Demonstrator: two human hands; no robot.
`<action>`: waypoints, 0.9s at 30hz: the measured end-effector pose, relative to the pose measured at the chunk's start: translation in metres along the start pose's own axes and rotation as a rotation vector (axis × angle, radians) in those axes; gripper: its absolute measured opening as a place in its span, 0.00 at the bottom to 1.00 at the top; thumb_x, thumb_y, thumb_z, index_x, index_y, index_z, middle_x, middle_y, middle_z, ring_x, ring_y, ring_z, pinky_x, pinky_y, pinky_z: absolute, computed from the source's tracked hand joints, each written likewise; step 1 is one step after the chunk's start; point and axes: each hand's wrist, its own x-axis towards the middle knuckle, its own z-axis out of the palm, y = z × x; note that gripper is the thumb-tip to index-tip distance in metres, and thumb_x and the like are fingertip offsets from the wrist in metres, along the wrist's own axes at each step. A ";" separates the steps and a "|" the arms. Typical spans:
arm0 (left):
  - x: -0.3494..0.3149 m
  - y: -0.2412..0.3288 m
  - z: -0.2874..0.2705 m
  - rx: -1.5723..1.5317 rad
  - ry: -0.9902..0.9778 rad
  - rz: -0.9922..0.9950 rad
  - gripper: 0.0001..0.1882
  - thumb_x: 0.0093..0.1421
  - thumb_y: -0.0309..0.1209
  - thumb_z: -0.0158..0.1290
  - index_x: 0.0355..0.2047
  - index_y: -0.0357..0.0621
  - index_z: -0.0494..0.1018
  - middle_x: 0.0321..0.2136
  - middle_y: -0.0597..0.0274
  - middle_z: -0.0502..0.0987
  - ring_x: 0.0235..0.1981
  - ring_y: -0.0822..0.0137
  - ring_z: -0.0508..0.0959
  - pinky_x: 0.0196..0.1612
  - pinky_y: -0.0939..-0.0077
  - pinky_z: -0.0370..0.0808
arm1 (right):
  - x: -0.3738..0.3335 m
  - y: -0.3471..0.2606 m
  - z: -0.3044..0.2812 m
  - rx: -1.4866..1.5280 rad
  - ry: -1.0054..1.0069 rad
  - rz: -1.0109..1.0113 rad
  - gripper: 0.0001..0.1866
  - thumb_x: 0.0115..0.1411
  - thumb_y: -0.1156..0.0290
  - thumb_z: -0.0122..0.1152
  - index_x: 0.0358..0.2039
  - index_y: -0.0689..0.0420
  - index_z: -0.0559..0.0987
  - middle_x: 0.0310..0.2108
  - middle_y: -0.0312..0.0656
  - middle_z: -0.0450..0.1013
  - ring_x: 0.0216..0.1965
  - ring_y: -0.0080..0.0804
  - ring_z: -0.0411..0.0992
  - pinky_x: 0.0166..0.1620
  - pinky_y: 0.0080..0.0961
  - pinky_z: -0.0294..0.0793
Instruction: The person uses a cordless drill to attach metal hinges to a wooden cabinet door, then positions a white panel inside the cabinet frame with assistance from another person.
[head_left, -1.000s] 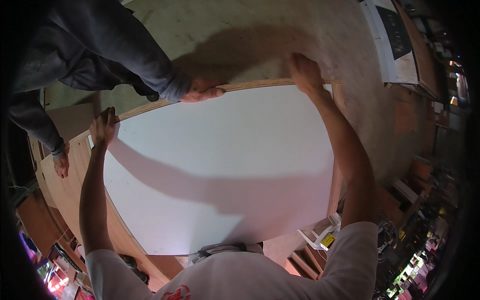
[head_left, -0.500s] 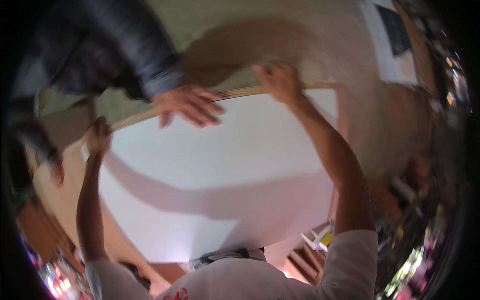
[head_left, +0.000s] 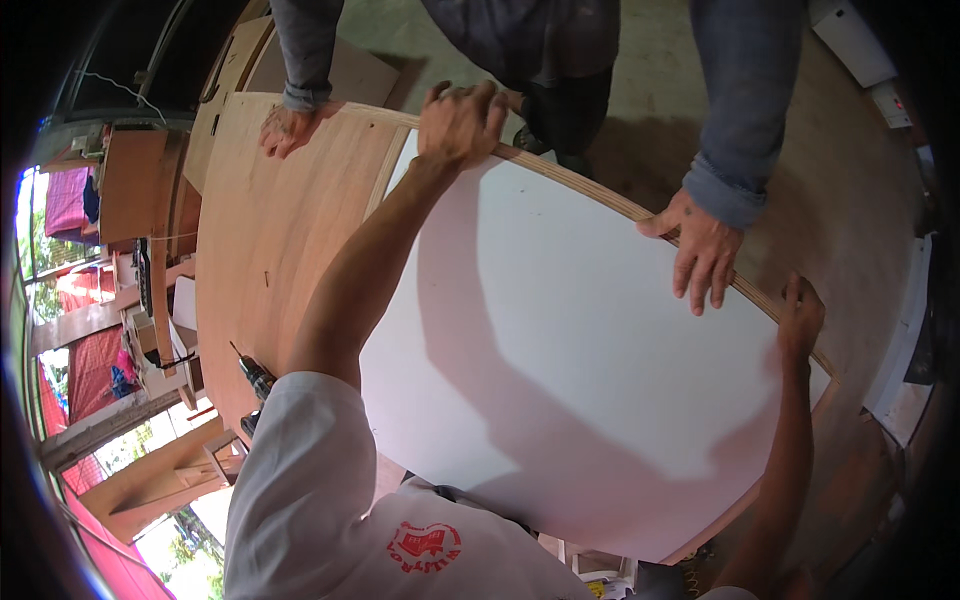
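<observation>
A large white-faced board (head_left: 560, 370) with a plywood edge lies over a bigger plywood sheet (head_left: 270, 250). My left hand (head_left: 462, 122) is curled over the board's far edge near its upper corner. My right hand (head_left: 802, 316) grips the same long edge further right, fingers hooked over the rim. Across the board stands another person in grey-blue sleeves. One of their hands (head_left: 703, 250) lies flat on the white face at the edge between my hands. Their other hand (head_left: 288, 126) presses on the bare plywood sheet.
A power drill (head_left: 254, 378) lies on the plywood sheet by my left shoulder. Wooden frames and panels (head_left: 140, 200) stand at the left, with red cloth and daylight behind them. Concrete floor (head_left: 860, 180) runs beyond the board, with a white box at the top right.
My view has swung round, so the board now slants across the picture. Both my hands keep their hold on its edge. The other person's hand shifted along the edge to between my hands.
</observation>
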 end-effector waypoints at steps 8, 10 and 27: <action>0.004 0.006 -0.002 -0.220 -0.252 -0.211 0.27 0.71 0.49 0.37 0.45 0.47 0.82 0.33 0.50 0.85 0.43 0.51 0.83 0.63 0.54 0.66 | 0.000 -0.010 -0.008 0.017 -0.068 0.093 0.27 0.73 0.53 0.51 0.30 0.67 0.77 0.25 0.47 0.74 0.29 0.37 0.72 0.38 0.36 0.70; 0.002 0.007 -0.002 -0.201 -0.110 -0.195 0.27 0.71 0.49 0.38 0.49 0.44 0.79 0.44 0.48 0.82 0.53 0.51 0.78 0.65 0.53 0.62 | 0.001 -0.010 -0.009 0.015 -0.093 0.105 0.28 0.73 0.52 0.51 0.29 0.67 0.76 0.25 0.47 0.73 0.29 0.36 0.71 0.38 0.37 0.70; -0.314 -0.002 -0.048 -0.147 -0.100 -0.397 0.42 0.70 0.52 0.38 0.73 0.32 0.48 0.75 0.42 0.46 0.77 0.47 0.42 0.76 0.51 0.38 | -0.005 0.003 -0.007 -0.121 0.213 0.039 0.24 0.72 0.54 0.51 0.51 0.65 0.77 0.48 0.56 0.75 0.51 0.51 0.75 0.53 0.44 0.73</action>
